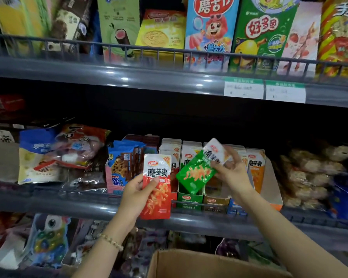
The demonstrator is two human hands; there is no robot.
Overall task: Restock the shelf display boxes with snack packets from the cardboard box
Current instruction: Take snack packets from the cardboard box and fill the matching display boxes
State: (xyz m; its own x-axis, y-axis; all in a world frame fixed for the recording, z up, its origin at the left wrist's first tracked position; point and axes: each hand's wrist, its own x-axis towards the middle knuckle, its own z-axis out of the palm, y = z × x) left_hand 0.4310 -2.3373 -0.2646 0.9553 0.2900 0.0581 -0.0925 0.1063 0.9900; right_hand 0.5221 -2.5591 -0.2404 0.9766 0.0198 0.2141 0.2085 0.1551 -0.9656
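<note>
Left hand [138,194]: raised from the lower left with the forearm sloping up and a beaded bracelet [112,241] on the wrist. The thumb is pressed across the front of a red snack packet [157,187] and the fingers are curled behind it.
Right hand [232,171]: reaches in from the lower right, fingers closed round the white top end of a green snack packet [197,171].
Red snack packet: upright, long axis vertical, white end up. It is held in front of the shelf rail [199,219], just left of the display boxes.
Green snack packet: tilted, white end up and right, green end down and left, over the green display box [190,199].
Writing: the red packet reads "魔芋爽" under a small red oval logo too small to read. The orange display box [257,171] carries the same characters.
Upper shelf: a green carton [261,27] reads "好多鱼".
Cardboard box [189,263]: open, at the bottom edge between the forearms.
</note>
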